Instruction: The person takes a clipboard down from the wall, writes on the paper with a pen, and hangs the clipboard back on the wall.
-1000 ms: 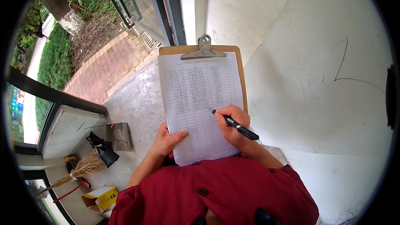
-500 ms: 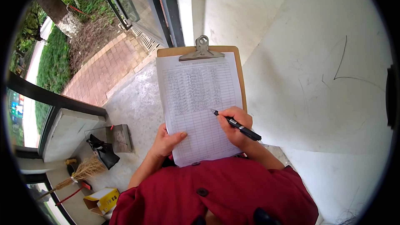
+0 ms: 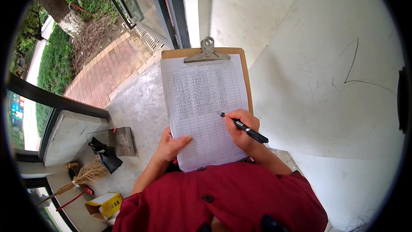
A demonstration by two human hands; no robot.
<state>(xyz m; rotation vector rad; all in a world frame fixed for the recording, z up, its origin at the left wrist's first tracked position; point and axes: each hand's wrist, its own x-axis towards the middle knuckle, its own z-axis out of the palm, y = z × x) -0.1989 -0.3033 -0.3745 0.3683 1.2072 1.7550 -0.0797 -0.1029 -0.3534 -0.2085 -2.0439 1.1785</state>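
Observation:
A brown clipboard [image 3: 244, 73] is held in front of my body, its metal clip [image 3: 207, 53] at the far end. Under the clip lies a printed table sheet [image 3: 201, 139], with handwriting filling its upper rows. My left hand [image 3: 171, 146] grips the lower left edge, thumb on top of the paper and the other fingers hidden beneath. In my right hand [image 3: 242, 129] is a black pen [image 3: 253, 134], pinched between the fingers. The pen's tip is at the sheet, near the last written rows; whether it touches cannot be made out.
White wall panels [image 3: 326, 103] with dark scribbles stand at my right. On the floor to the left are a dustpan [image 3: 123, 141] with a black bag [image 3: 106, 154], a straw broom [image 3: 88, 174] and a yellow box [image 3: 107, 205]. Ahead, a glass door [image 3: 139, 6] opens onto brick paving [image 3: 109, 68].
Almost nothing differs. The pen and my right hand have shifted very slightly at the same rows, and my left hand keeps its grip.

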